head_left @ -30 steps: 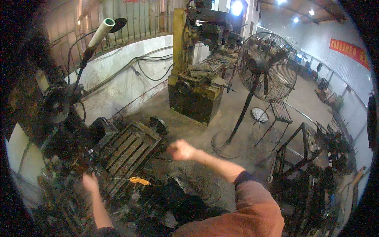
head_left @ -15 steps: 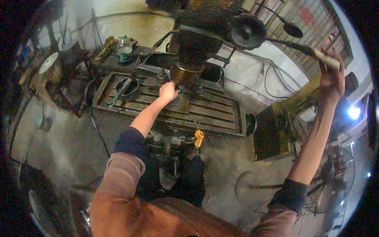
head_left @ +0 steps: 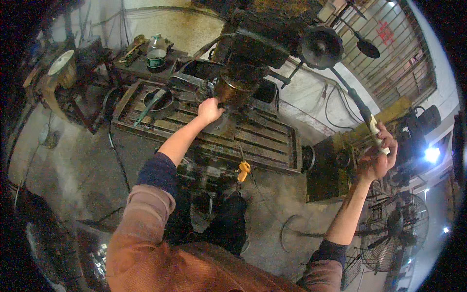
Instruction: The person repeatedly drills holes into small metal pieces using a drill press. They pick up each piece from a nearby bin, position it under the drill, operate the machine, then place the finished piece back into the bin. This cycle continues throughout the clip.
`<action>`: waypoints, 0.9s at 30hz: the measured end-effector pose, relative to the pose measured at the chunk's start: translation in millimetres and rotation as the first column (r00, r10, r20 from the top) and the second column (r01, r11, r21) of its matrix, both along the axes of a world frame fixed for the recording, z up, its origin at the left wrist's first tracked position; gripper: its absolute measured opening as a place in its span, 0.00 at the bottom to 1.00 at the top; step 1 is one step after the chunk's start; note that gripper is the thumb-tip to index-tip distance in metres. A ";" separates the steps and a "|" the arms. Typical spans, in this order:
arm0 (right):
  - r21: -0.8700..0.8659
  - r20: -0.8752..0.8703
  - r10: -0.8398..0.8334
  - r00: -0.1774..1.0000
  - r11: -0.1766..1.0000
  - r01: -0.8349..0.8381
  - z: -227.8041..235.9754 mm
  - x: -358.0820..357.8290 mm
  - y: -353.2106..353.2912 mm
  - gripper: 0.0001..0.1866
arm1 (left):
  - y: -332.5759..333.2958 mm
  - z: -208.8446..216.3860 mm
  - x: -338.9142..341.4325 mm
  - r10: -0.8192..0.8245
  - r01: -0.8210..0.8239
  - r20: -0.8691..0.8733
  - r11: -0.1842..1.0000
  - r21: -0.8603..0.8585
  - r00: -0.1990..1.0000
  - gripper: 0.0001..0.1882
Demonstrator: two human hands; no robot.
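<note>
My right hand (head_left: 374, 163) is wrapped round the pale grip (head_left: 375, 134) of a long dark feed lever (head_left: 357, 101). That lever runs from a round black hub (head_left: 320, 47) on the side of a large drilling or milling machine (head_left: 258, 46). My left hand (head_left: 210, 111) is closed just beneath the machine's brownish round spindle head (head_left: 234, 87), over the slotted metal table (head_left: 272, 141). Whatever its fingers hold is hidden by the hand itself. A dark round pan (head_left: 165, 105) with a green-handled brush (head_left: 151, 108) across it stands on the table's left part.
A yellow air blow gun (head_left: 243, 171) hangs at the table's front edge. On a side bench behind stands a cut plastic bottle (head_left: 156, 52) with dark green liquid. At right are a dark cabinet (head_left: 328, 175) and a floor fan (head_left: 396, 231). A grinder-like machine (head_left: 63, 80) stands at left.
My right hand has pulled the lever down and inward, so its grip now hangs lower. My left hand stays beneath the spindle head. The view has shifted slightly.
</note>
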State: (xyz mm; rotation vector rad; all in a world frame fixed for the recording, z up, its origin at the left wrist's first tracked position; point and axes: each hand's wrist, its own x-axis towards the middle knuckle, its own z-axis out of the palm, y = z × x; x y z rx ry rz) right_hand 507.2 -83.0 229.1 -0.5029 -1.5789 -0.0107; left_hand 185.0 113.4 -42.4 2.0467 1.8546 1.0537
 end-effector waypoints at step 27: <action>0.054 -0.175 0.061 0.983 0.997 -0.053 -52.9 -17.6 -3.6 0.15 | -102.5 68.9 -88.7 -0.266 0.295 0.237 0.951 -0.095 0.934 0.16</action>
